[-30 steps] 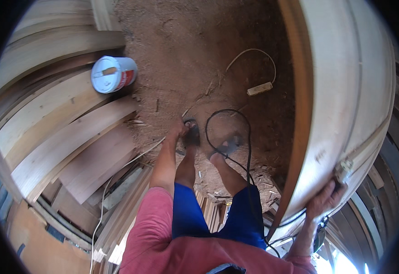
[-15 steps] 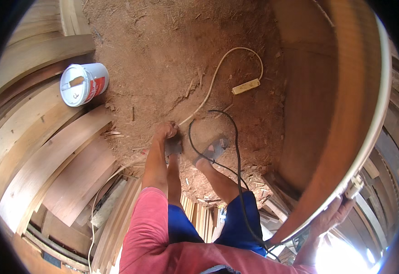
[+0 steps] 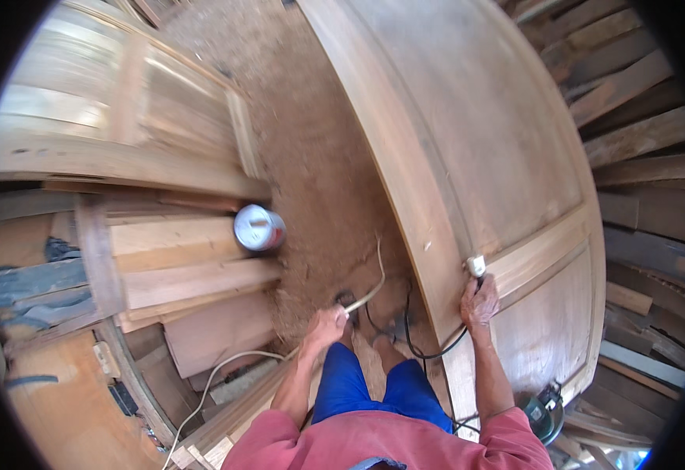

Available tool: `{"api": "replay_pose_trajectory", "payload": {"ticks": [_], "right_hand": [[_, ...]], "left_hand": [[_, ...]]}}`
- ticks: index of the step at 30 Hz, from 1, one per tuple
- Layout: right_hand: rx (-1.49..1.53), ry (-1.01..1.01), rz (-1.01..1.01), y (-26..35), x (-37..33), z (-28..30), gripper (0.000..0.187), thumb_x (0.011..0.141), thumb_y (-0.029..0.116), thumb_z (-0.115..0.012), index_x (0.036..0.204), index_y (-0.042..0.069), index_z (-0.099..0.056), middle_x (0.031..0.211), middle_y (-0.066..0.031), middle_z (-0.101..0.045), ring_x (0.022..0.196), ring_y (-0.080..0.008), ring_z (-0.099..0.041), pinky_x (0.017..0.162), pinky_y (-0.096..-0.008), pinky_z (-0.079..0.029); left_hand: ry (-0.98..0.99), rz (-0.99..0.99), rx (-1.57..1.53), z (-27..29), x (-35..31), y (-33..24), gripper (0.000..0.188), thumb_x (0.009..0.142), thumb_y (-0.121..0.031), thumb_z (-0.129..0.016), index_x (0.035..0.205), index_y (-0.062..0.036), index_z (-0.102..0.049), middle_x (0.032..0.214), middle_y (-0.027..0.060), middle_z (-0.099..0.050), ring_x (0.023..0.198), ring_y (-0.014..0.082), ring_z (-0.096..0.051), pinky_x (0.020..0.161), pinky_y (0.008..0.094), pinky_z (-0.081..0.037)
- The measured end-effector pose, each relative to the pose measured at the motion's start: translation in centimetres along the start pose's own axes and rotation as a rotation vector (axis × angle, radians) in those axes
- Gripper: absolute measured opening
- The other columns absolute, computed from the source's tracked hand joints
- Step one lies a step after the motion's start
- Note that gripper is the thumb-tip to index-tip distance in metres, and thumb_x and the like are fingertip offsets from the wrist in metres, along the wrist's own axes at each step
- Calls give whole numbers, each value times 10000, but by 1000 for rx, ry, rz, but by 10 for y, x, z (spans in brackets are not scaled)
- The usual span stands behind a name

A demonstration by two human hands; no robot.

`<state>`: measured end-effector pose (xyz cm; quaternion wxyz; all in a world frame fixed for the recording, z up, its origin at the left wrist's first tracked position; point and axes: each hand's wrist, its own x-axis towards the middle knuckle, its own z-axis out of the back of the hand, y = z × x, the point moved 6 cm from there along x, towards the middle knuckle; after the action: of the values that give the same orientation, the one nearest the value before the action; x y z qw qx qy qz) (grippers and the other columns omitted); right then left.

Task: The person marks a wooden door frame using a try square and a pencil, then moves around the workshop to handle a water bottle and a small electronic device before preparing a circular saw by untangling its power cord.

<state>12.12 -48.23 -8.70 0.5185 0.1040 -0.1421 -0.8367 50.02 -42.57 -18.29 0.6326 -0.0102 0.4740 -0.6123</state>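
Note:
My left hand [image 3: 327, 324] is closed round a cream-coloured extension cord [image 3: 375, 288], above my feet. Part of this cord curves away ahead of the hand, and another length runs back to the lower left. My right hand [image 3: 479, 301] grips a plug [image 3: 476, 266] with a pale head and a dark lower part, held above a large wooden panel door [image 3: 405, 149]. A black cable [image 3: 428, 354] loops from that hand down past the door's near edge. The cream cord's socket block does not show.
A lidded white bucket [image 3: 258, 229] stands left of the dirt floor [image 3: 295, 157]. Boards [image 3: 193, 270] are stacked behind it, and another panelled wooden piece [image 3: 139, 117] lies far left. A dark green power tool [image 3: 544, 413] rests near the door's lower end. Timber [image 3: 648, 141] lines the right.
The view has turned, bringing the door's broad face into sight. My right hand has come inward with the plug from the far right edge. My left hand still holds the cord; its socket block has left sight.

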Motion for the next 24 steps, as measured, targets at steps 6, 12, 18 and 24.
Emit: {"api": "replay_pose_trajectory", "payload": {"ticks": [6,12,18,24], "right_hand": [[609,445,76,122,-24,70,384,960,310,-499,1001,-21,-689,911,-212,-683,899,-308,-651,831,-404,-501],[1006,951,287,230,-86,98,301,991,336,-542,955,68,-674,742,43,-532,701,-62,-453,610,-236,-363],[854,1067,449,230,-115,94,286,918,351,-676,935,65,-678,795,40,-575,775,-85,-519,697,-277,-432],[906,817,280,258,-121,93,296,950,298,-616,801,46,-659,706,7,-582,684,-85,-536,630,-286,-450]], "left_hand": [[-194,-477,172,163,-107,-156,218,949,-271,-543,909,-65,-600,743,208,-625,740,410,-633,637,502,-489],[-408,-665,200,254,-170,-215,236,954,-288,-563,865,-76,-615,732,171,-643,722,395,-646,615,488,-500],[-670,-728,-172,328,-206,-191,275,953,-269,-621,844,-16,-625,655,124,-572,574,247,-560,562,359,-457],[-1028,-436,135,392,-223,-153,188,913,-224,-642,955,-41,-639,739,115,-582,821,289,-614,804,428,-469]]}}
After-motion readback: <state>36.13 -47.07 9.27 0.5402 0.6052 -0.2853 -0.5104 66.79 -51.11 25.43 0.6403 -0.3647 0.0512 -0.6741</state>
